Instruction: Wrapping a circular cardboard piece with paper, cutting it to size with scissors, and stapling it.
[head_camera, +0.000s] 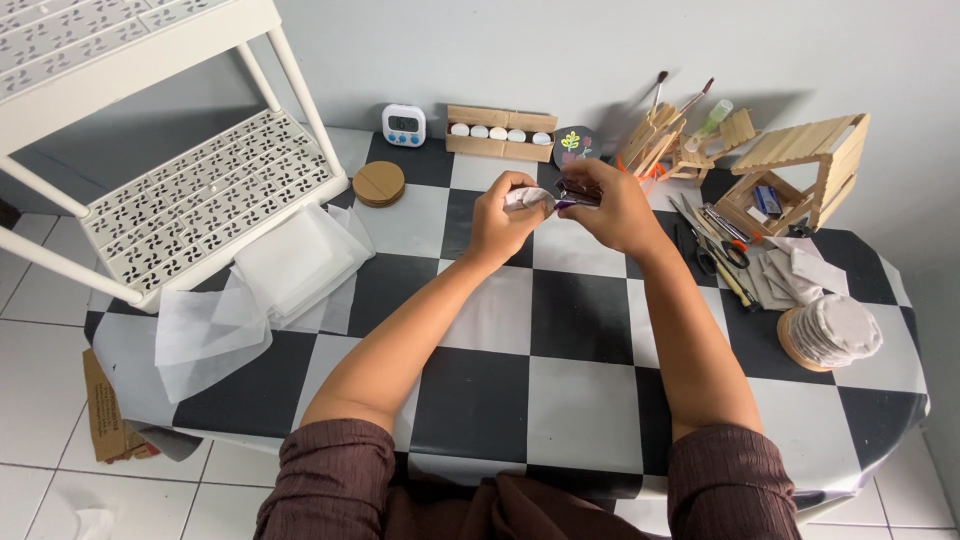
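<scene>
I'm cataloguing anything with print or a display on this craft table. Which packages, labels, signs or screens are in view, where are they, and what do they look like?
Digital timer: back of the table near the wall, small rounded white case, grey screen.
Round black disc: back centre by the wooden tray, colourful flower design.
Brown cardboard piece: on the floor at the table's left edge, flat, with dark print.
Small blue item: inside the stick house at right; too small to tell.
</scene>
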